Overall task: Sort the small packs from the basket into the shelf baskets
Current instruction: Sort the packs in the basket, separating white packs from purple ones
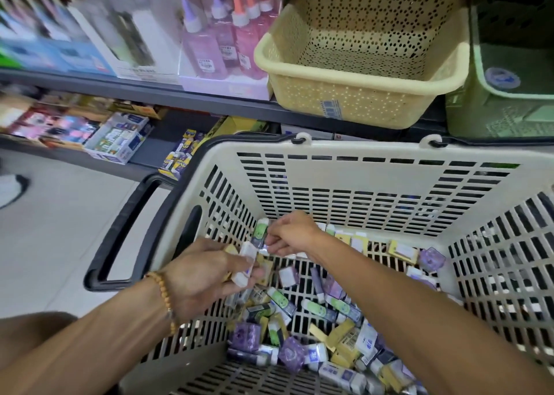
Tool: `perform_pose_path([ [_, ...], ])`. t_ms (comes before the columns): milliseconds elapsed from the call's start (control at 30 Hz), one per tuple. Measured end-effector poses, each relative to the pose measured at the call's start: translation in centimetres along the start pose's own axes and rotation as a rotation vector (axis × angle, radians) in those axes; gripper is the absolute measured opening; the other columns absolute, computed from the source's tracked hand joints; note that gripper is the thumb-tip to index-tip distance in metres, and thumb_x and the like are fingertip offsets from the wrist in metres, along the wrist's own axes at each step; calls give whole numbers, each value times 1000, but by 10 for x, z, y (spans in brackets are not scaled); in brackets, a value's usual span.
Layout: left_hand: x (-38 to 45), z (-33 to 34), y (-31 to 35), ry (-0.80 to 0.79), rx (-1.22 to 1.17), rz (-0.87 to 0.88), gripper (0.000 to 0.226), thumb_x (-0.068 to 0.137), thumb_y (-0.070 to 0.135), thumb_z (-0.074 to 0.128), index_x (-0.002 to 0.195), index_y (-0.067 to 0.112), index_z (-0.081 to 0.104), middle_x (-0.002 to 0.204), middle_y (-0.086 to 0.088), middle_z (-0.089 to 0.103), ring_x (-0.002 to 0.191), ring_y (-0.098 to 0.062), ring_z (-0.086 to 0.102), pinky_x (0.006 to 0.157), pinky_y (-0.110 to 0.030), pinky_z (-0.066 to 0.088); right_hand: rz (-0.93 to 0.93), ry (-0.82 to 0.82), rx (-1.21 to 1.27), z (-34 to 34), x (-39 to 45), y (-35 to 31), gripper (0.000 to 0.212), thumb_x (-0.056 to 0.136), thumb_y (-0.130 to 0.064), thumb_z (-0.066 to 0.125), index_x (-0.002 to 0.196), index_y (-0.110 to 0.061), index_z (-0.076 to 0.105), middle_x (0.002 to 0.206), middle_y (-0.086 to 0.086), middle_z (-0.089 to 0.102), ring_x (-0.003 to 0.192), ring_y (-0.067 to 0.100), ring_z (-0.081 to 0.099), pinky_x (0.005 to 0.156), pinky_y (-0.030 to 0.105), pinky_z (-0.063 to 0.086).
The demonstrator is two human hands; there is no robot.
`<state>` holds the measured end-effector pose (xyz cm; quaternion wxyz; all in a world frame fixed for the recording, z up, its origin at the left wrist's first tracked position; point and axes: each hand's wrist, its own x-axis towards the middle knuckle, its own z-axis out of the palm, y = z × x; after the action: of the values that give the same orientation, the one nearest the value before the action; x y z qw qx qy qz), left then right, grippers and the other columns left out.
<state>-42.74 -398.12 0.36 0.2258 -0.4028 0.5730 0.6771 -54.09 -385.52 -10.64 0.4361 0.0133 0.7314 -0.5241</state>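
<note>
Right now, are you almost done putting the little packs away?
Not nearly. Nothing looks done: the yellow shelf basket shows no packs inside. In hand: the left hand holds a few white packs, and the right hand pinches a green-faced pack. Left to do: lots of packs lie loose in the big cream basket.

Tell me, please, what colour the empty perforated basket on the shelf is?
The shelf basket is pale yellow, seen best in the head view.
</note>
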Motion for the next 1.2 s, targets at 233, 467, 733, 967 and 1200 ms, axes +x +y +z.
perform_pose_path([
  [233, 2, 8, 3, 107, 173, 151, 17, 89, -2, 60, 107, -3, 59, 102, -21, 70, 84, -25, 74, 68, -30, 61, -106, -220, 75, -5, -25, -5, 31, 89, -45, 66, 90, -15, 75, 77, 4, 68, 60, 14, 59, 57, 25, 52],
  [467, 8, 13, 4, 97, 241, 190, 16, 90, 3, 62, 105, 4, 61, 102, -17, 71, 89, -26, 72, 77, -38, 60, -214, -342, 86, -25, -43, -15, 17, 90, -22, 69, 97, -7, 70, 74, 4, 67, 62, 12, 59, 60, 22, 52],
  [733, 15, 9, 0, 133, 21, 125, 21, 96, 4, 52, 117, 4, 51, 111, -17, 66, 92, -26, 71, 66, -30, 59, -52, -86, 58, -38, -23, 10, 11, 95, -16, 61, 97, -6, 68, 74, 7, 70, 61, 14, 66, 56, 21, 53],
  [967, 7, 5, -6, 95, 258, 199, 17, 93, 12, 59, 107, 15, 68, 109, -10, 66, 100, -21, 67, 83, -33, 58, -19, 2, -45, -2, 2, -4, 9, 96, -3, 55, 101, -3, 63, 85, 12, 67, 61, 15, 63, 51, 19, 48],
  [1200, 12, 17, 4, 210, 347, 316, 7, 89, 7, 65, 95, 8, 65, 94, -10, 69, 76, -19, 64, 70, -33, 58, -50, -228, -60, -25, -42, -20, 38, 98, -42, 51, 108, -10, 67, 98, 10, 73, 81, 19, 71, 70, 30, 56],
])
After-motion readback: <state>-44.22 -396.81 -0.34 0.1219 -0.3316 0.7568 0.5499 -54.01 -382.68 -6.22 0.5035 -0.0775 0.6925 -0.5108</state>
